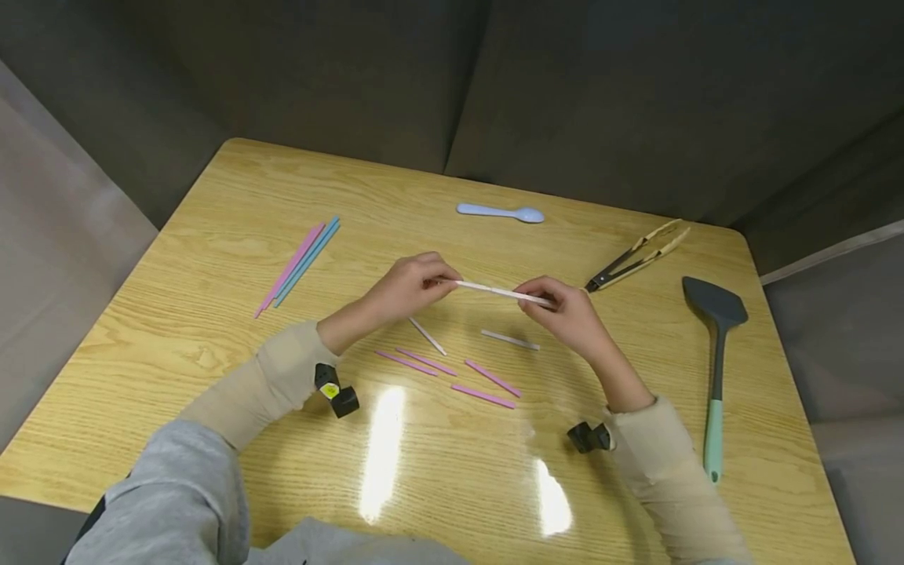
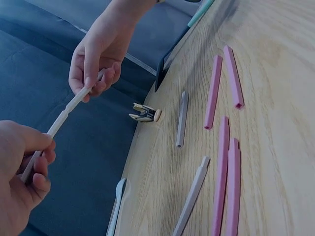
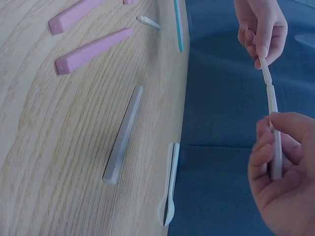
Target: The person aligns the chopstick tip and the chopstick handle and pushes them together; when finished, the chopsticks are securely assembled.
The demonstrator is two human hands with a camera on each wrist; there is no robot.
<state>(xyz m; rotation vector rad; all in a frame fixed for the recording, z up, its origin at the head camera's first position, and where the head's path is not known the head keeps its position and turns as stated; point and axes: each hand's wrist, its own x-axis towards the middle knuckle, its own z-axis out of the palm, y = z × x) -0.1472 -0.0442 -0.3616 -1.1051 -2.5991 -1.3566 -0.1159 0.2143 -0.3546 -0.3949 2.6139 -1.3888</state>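
Observation:
Both hands hold one white chopstick (image 1: 492,289) lengthwise between them, above the table. My left hand (image 1: 417,281) pinches one end and my right hand (image 1: 561,310) grips the other. Midway between them the chopstick has a stepped joint, where two halves meet in line; in the right wrist view the white chopstick (image 3: 272,101) bends slightly there. Below the hands lie two loose white chopstick halves, one on the right (image 1: 510,340) and one on the left (image 1: 428,336). Several pink chopstick halves (image 1: 492,378) lie nearer the body, some showing a narrow end peg.
Long pink chopsticks (image 1: 289,269) and blue chopsticks (image 1: 307,261) lie together at the left. A pale blue spoon (image 1: 500,213) is at the back. Tongs (image 1: 636,257) and a dark spatula (image 1: 716,337) with a green handle lie at the right.

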